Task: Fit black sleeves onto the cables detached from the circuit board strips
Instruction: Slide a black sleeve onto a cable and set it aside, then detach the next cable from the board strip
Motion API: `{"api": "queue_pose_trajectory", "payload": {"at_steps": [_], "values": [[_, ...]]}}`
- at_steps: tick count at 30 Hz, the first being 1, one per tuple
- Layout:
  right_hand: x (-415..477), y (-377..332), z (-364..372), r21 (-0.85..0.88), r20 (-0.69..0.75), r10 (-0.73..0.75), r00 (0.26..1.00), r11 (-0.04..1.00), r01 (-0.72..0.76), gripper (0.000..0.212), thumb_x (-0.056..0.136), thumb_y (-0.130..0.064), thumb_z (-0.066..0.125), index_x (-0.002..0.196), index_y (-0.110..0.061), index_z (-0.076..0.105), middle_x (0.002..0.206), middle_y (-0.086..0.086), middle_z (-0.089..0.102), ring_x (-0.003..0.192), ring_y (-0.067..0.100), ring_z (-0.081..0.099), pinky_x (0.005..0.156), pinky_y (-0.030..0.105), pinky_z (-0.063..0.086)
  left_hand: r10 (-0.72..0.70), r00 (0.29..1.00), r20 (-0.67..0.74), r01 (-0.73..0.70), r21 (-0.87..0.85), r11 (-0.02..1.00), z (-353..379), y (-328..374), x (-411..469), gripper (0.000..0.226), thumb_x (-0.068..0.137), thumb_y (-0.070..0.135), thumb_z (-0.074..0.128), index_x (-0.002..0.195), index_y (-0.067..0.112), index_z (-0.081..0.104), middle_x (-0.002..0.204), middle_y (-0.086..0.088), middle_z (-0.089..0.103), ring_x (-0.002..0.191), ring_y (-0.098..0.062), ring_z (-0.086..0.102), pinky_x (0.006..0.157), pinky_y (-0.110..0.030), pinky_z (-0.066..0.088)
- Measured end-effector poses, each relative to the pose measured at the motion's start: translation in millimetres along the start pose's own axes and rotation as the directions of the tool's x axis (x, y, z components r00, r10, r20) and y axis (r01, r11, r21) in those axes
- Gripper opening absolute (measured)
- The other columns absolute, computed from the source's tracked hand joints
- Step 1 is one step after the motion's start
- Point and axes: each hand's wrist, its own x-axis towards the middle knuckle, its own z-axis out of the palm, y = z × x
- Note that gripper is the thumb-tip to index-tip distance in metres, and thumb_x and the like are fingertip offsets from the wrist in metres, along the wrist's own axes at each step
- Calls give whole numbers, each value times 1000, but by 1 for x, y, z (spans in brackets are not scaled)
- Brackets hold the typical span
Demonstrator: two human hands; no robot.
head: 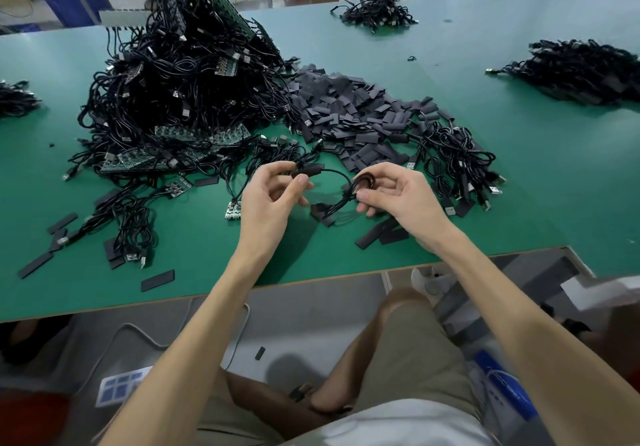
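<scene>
Black on black, so I go by feel as much as sight. My left hand (273, 200) pinches a black sleeve (310, 170) between thumb and fingertips, just above the green table (519, 186). The cable (337, 173) arcs out of the sleeve across to my right hand (401, 200), whose thumb and fingers curl round the cable's coiled bundle (363, 182). Both grips are closed on something. How far the cable's end has gone into the sleeve I cannot tell, since my thumb covers that spot.

I judge the cable light and limp, thin enough to kink, and likely to spring out of its coil if my right hand slackens. So I would grip the bundle across all its loops at once. The sleeve looks like a flat, soft tube, nearly weightless, which would collapse shut if squeezed on its faces. Pinching it by the edges near the open end should keep the mouth open. It is probably a little slick, so the pinch wants to be firm. I would feed the cable by pushing from just behind its end, not by tugging the wire.

A heap of loose sleeves (356, 113) lies just beyond my hands, with the tangle of cables and circuit board strips (204, 136) to its left.
</scene>
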Motion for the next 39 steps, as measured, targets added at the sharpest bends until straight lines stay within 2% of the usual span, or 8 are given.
{"api": "queue_pose_trajectory", "payload": {"at_steps": [5, 9, 13, 16, 19, 25, 33, 39], "values": [[1, 1, -2, 104, -58, 9, 998, 995, -2, 21, 88, 7, 73, 107, 2, 65, 87, 14, 71, 79, 30, 74, 72, 30, 61, -5, 999, -33, 5, 8, 1000, 0, 0, 0, 17, 97, 22, 70, 109, 14, 62, 99, -3, 76, 83, -22, 72, 76, -29, 53], [1, 0, -1, 130, -57, 19, 998, 991, -12, 20, 87, 8, 73, 104, 0, 66, 87, 15, 71, 82, 33, 75, 72, 29, 61, 168, 984, 58, -178, 260, 949, 3, 2, -4, 7, 97, 25, 69, 103, 24, 72, 99, 11, 71, 94, -10, 65, 77, -34, 50], [0, 0, 0, 111, -34, 23, 999, 994, -19, 21, 85, 9, 74, 100, -4, 66, 87, 11, 73, 86, 34, 76, 73, 29, 61, 348, 899, 264, -437, 514, 738, 10, 2, -8, 20, 96, 33, 68, 113, 22, 74, 116, 9, 67, 118, -12, 56, 103, -33, 38], [0, -1, 0, 76, -16, 6, 1000, 997, -4, 22, 83, 13, 73, 94, -5, 68, 86, 10, 75, 82, 26, 76, 74, 28, 61, 426, 818, 385, -568, 653, 501, 17, 0, -14, 28, 96, 38, 67, 116, 19, 72, 113, 6, 68, 111, -19, 58, 100, -37, 32], [0, -1, 1, 48, 0, -2, 1000, 999, 2, 23, 81, 14, 75, 89, -7, 70, 85, 6, 76, 75, 20, 73, 72, 26, 60, 474, 789, 391, -594, 685, 422, 20, -1, -16, 25, 98, 35, 63, 113, 17, 71, 108, 5, 67, 104, -22, 59, 99, -41, 33], [2, -2, 1, 24, 64, -69, 996, 997, 67, 21, 84, 11, 73, 100, -3, 74, 132, -2, 69, 129, 12, 61, 97, 28, 54, 510, 797, 323, -559, 713, 422, 18, 0, -16, 16, 99, 23, 62, 107, 15, 73, 101, 3, 69, 96, -26, 62, 93, -45, 38], [1, -2, -1, 22, 27, -63, 998, 998, 62, 29, 88, 10, 70, 111, -7, 74, 132, 0, 70, 116, 25, 69, 100, 34, 55, 506, 833, 224, -492, 718, 492, 17, 0, -13, 18, 98, 24, 61, 106, 16, 75, 106, 5, 70, 101, -24, 60, 92, -37, 31], [0, -3, 2, -14, 32, -42, 999, 999, 43, 26, 89, 12, 67, 112, 1, 72, 125, 1, 71, 105, 13, 71, 89, 20, 53, 413, 911, 0, -305, 676, 671, 12, 5, -4, 14, 89, 21, 76, 102, 23, 79, 114, 3, 61, 108, -22, 46, 87, -33, 22]]}}
